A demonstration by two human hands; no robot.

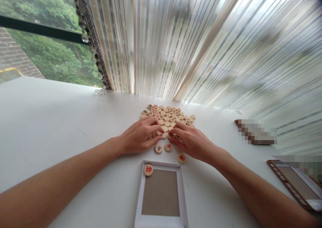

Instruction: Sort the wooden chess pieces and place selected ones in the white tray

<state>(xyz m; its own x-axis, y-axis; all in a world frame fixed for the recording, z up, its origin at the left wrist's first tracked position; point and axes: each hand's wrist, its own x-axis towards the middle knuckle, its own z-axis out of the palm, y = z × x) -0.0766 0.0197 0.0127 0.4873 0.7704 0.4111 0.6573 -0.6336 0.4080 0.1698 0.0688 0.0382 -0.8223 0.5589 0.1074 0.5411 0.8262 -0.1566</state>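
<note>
My left hand (139, 135) curves around wooden Chinese chess pieces on the white table, its thumb and fingertips at a pale piece (163, 135). Opposite it, my right hand (196, 142) bends its fingers about another piece (169, 136), partly covered by the fingertips. Beyond both hands spreads a flat cluster of round pieces (166, 124), several blank side up, others with red or black characters. Closer to me lie a black-marked piece (158, 149), a red-marked piece (168, 147) and another red one (181, 158).
A shallow white box tray (139, 201) with a grey-brown bottom stands in front of me, one red-marked piece (148, 170) at its far left corner. On the right are a brown-edged box part (289, 184) and a partly blurred brown item (261, 141). A string curtain (156, 47) hangs behind the table.
</note>
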